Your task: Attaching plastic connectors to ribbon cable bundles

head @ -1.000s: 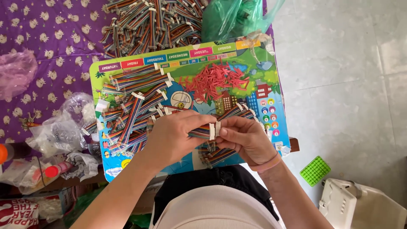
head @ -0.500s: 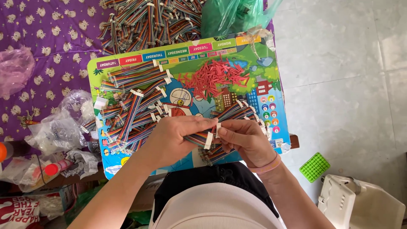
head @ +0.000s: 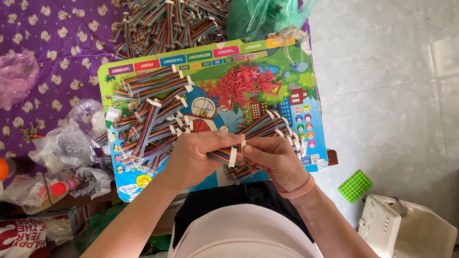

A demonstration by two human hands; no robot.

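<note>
Presently both hands meet low over a colourful cartoon board (head: 287, 62) that serves as the work surface, and between them is one rainbow ribbon cable (head: 221, 155) with a white connector (head: 233, 157) at its end. The left hand (head: 198, 155) is closed around the cable's body, its fingers curled over the coloured strands; the right hand (head: 273, 160) is pinched shut on the cable end just beside the connector, thumb and forefinger tips close against the white strip. To do this well, the left hand's hold probably wants to stay firm and near the end so the flat strands do not twist, while the right fingertips press squarely along the strip rather than at one corner. To the left on the board lies a spread pile of finished-looking cables (head: 148, 119), a heap of small red pieces (head: 244, 83) sits near the middle, and a few more cables (head: 270, 125) fan out beyond the right hand. A larger heap of cables (head: 167, 21) rests on the purple patterned cloth (head: 52, 57) beyond the board. Compared with half a second ago, the connector stands more upright between the fingertips and the hands have drawn slightly closer; the piles lie as before.
</note>
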